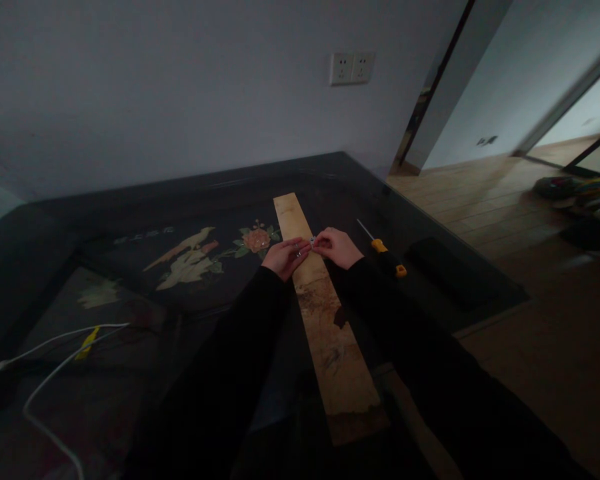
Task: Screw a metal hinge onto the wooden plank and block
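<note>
A long light wooden board lies lengthwise on a dark glass-topped table with bird and flower inlay. Both hands meet over the board's far half. My left hand and my right hand pinch a small pale, shiny object between their fingertips, just above the wood. What the object is cannot be made out. Both arms are in black sleeves.
A screwdriver with a yellow-and-black handle lies on the table right of my right hand. A dark flat pad sits near the table's right edge. White cables run at the near left. A wall socket is above; wooden floor extends right.
</note>
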Demonstrator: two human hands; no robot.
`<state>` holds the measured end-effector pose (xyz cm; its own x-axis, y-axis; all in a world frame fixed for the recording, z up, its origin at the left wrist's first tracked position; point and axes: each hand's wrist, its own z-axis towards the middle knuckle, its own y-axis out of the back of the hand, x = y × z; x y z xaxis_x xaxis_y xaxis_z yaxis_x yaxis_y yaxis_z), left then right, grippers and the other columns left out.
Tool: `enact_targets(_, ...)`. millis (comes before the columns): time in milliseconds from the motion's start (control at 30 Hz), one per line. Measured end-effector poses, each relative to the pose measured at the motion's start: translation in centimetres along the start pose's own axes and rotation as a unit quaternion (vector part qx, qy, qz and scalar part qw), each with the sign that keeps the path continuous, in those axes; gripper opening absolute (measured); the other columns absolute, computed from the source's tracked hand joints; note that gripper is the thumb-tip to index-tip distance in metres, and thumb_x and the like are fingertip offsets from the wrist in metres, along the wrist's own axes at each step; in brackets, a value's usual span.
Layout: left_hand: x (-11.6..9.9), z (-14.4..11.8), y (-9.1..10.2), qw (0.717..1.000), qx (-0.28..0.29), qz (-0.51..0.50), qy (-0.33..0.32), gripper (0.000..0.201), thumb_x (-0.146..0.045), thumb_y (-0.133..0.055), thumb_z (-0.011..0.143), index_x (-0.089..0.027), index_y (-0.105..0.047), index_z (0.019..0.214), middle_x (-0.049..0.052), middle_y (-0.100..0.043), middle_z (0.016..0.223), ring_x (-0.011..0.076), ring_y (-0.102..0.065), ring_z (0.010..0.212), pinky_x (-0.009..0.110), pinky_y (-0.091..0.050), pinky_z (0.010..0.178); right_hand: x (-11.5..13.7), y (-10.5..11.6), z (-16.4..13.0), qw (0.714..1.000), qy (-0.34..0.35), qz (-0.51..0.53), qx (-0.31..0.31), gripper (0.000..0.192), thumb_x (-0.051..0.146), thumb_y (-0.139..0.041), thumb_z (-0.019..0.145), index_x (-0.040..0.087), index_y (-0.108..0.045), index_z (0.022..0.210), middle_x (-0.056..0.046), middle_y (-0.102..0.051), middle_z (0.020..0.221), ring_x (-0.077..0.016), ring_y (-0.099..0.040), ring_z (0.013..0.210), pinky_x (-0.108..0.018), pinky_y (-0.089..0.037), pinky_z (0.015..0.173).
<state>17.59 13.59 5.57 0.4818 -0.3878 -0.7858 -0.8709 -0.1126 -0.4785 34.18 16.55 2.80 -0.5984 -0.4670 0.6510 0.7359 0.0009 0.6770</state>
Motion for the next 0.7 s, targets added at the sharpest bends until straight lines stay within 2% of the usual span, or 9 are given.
enact_targets(167,-0.01,-0.09,-0.12,1.0,0.005,-0.001,0.002,0.021,0.005,-0.045,0.079,-0.009,-0.058,0.088,0.009,-0.069,0.079,0.0115,-0.068,0.075,0.028,-0.051,0.09,-0.03,-0.23,-0.05,1.0,-0.009,-0.011,-0.001,0.004,0.018,-0.066,0.075,0.016,-0.064,0.076,-0.001,-0.056,0.077,-0.0128,-0.054,0.071,-0.026,-0.041,0.067)
enact_targets(433,0.7,0.23,0.0,0.999,0.038,-0.016,-0.018,0.021,0.002,-0.048,0.075,-0.01,-0.059,0.089,0.012,-0.069,0.091,0.0149,-0.068,0.09,0.03,-0.047,0.095,0.32,-0.22,-0.07,0.998,0.003,-0.059,0.008,0.004,0.018,-0.064,0.078,0.016,-0.061,0.077,-0.002,-0.056,0.078,-0.0144,-0.052,0.075,-0.027,-0.039,0.072)
enact_targets(700,0.5,0.16,-0.01,0.999,0.045,-0.013,-0.009,0.02,0.001,-0.045,0.078,-0.01,-0.059,0.088,0.009,-0.07,0.083,0.0152,-0.068,0.09,0.031,-0.046,0.098,0.77,0.3,-0.26,0.992,0.014,-0.12,0.026,0.008,0.024,-0.064,0.08,0.018,-0.06,0.082,-0.003,-0.057,0.082,-0.0163,-0.054,0.078,-0.028,-0.039,0.072)
